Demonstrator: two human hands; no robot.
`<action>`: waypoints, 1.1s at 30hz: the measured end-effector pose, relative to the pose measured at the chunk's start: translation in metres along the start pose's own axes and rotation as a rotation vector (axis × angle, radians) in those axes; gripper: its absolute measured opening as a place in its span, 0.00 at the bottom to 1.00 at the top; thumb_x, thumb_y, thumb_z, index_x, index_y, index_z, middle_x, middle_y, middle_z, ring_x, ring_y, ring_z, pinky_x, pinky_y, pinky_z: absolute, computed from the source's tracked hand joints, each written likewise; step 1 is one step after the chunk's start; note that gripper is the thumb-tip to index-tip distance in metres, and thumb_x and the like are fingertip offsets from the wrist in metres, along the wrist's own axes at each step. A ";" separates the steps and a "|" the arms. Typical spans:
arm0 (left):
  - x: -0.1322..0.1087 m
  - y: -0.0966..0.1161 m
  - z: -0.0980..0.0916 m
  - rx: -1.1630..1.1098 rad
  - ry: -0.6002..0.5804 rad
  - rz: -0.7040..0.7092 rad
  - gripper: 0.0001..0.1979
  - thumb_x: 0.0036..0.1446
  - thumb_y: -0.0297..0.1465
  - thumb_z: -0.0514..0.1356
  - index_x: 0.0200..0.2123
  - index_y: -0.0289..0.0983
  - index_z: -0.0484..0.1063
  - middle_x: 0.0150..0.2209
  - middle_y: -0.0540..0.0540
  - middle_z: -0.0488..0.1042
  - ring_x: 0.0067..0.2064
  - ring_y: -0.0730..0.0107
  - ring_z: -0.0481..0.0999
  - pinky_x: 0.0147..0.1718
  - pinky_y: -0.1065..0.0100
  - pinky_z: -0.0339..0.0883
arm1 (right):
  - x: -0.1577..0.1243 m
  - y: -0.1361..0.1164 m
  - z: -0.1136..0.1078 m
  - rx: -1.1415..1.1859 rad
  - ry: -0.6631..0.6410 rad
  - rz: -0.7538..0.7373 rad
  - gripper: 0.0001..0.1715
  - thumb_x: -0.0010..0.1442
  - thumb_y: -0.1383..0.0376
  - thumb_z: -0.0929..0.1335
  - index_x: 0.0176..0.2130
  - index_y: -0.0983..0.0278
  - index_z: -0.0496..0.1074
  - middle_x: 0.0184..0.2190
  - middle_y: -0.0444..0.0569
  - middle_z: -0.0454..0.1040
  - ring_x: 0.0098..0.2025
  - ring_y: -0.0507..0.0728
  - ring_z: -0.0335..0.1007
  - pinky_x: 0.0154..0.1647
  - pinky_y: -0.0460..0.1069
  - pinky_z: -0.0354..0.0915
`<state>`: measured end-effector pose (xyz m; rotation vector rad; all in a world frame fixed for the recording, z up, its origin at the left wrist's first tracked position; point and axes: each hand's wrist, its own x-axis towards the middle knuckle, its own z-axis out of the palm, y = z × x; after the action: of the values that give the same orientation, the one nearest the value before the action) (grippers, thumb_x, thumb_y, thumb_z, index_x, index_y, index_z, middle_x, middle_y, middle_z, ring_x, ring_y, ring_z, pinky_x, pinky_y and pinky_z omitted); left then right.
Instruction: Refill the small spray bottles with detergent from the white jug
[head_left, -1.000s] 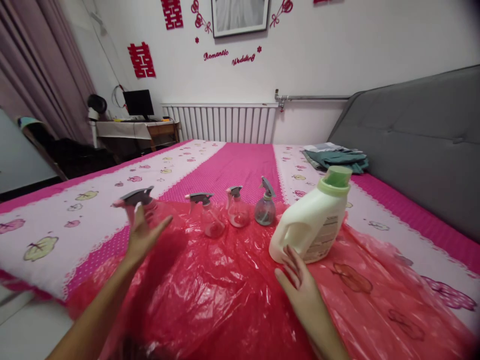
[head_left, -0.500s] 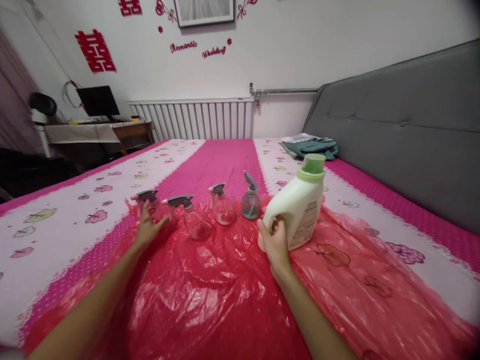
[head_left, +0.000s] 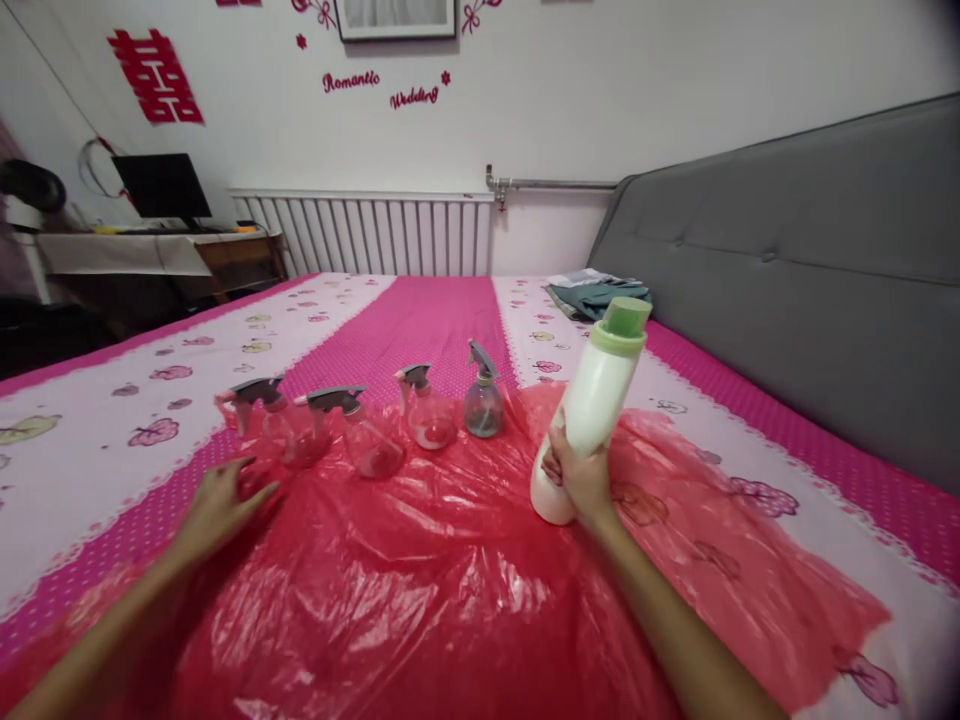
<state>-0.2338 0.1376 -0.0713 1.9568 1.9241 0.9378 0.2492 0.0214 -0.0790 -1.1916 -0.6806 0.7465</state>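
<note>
My right hand [head_left: 576, 478] is wrapped round the handle of a white detergent jug [head_left: 592, 405] with a green cap, standing on a red plastic sheet [head_left: 420, 580] spread over the bed. My left hand [head_left: 221, 503] rests open on the sheet, fingers spread, just in front of the leftmost spray bottle [head_left: 281, 425]. Several small clear spray bottles with grey triggers stand in a row: a second spray bottle [head_left: 360, 440], a third spray bottle [head_left: 427, 415], and a bluish spray bottle [head_left: 482, 405] nearest the jug.
The bed has a pink and white cover [head_left: 420, 320] and a grey padded headboard [head_left: 787, 260] on the right. Folded green clothes [head_left: 592, 295] lie near the headboard. A radiator [head_left: 367, 235] and a desk with a monitor [head_left: 161, 190] stand by the far wall.
My left hand let go of the leftmost spray bottle and drew back onto the sheet. My right hand closed on the jug's handle and turned the jug more upright. The camera moved closer.
</note>
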 end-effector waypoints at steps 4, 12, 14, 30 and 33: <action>-0.026 -0.007 0.001 0.195 -0.197 -0.008 0.51 0.45 0.63 0.61 0.65 0.37 0.67 0.68 0.32 0.68 0.70 0.33 0.67 0.72 0.34 0.59 | 0.004 -0.012 -0.016 0.040 0.037 -0.047 0.20 0.72 0.56 0.70 0.54 0.68 0.73 0.47 0.51 0.76 0.44 0.53 0.76 0.45 0.51 0.77; -0.022 -0.014 0.012 0.361 -0.326 -0.055 0.53 0.48 0.61 0.53 0.72 0.37 0.61 0.76 0.33 0.53 0.78 0.37 0.53 0.77 0.34 0.46 | 0.009 -0.065 -0.057 0.121 0.000 -0.206 0.38 0.43 0.43 0.82 0.25 0.62 0.60 0.12 0.34 0.55 0.13 0.45 0.52 0.13 0.42 0.50; -0.018 -0.013 0.010 0.352 -0.340 -0.058 0.54 0.47 0.62 0.53 0.71 0.36 0.62 0.76 0.32 0.53 0.78 0.38 0.52 0.78 0.35 0.45 | 0.012 -0.076 -0.068 0.109 -0.038 -0.210 0.38 0.42 0.43 0.83 0.23 0.62 0.61 0.12 0.35 0.55 0.13 0.45 0.52 0.13 0.42 0.50; -0.031 0.053 -0.023 0.137 -0.204 -0.223 0.41 0.45 0.67 0.52 0.40 0.36 0.77 0.41 0.40 0.83 0.44 0.55 0.81 0.42 0.63 0.68 | 0.062 -0.038 -0.092 0.085 -0.139 -0.161 0.40 0.42 0.43 0.83 0.17 0.62 0.58 0.11 0.37 0.52 0.13 0.45 0.51 0.13 0.44 0.55; -0.036 0.054 -0.021 0.118 -0.189 -0.256 0.43 0.44 0.67 0.51 0.41 0.35 0.79 0.42 0.38 0.83 0.45 0.51 0.81 0.43 0.63 0.67 | 0.061 -0.025 -0.102 0.057 -0.141 -0.126 0.38 0.45 0.44 0.82 0.19 0.62 0.59 0.11 0.37 0.53 0.13 0.45 0.53 0.15 0.44 0.58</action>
<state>-0.2002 0.0919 -0.0334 1.7315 2.0946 0.5626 0.3705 0.0089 -0.0738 -1.0407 -0.8382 0.7437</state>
